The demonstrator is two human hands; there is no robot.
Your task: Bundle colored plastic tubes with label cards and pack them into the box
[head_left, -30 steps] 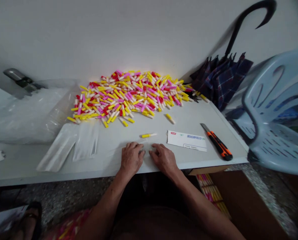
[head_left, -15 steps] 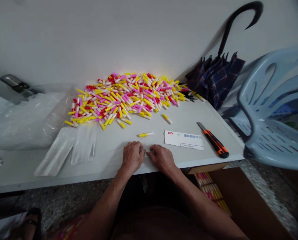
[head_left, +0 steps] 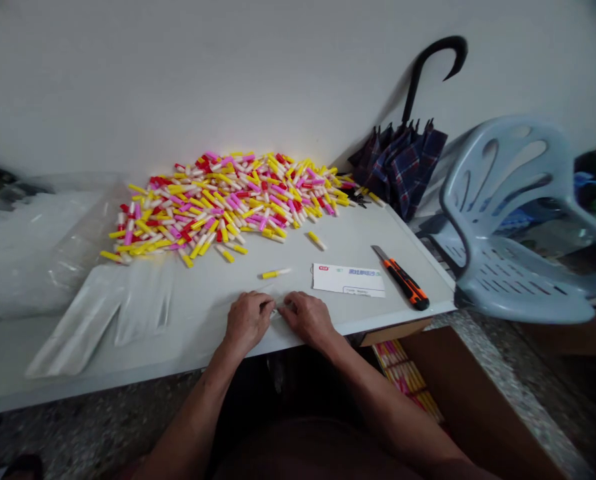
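The left hand (head_left: pixel 248 323) and right hand (head_left: pixel 308 319) curl closed on a small translucent piece (head_left: pixel 278 312) just left of the white card (head_left: pixel 348 280) (red logo, blue heading, print too small to read); an orange utility knife (head_left: pixel 403 280) lies right of it.

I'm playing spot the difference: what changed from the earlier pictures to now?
The left hand and right hand moved closer together, their fingertips now meeting over something small and clear, hard to make out. The whole view shifted too. The pile of colourful tubes, lone yellow tube, paper slip and utility knife stayed put.
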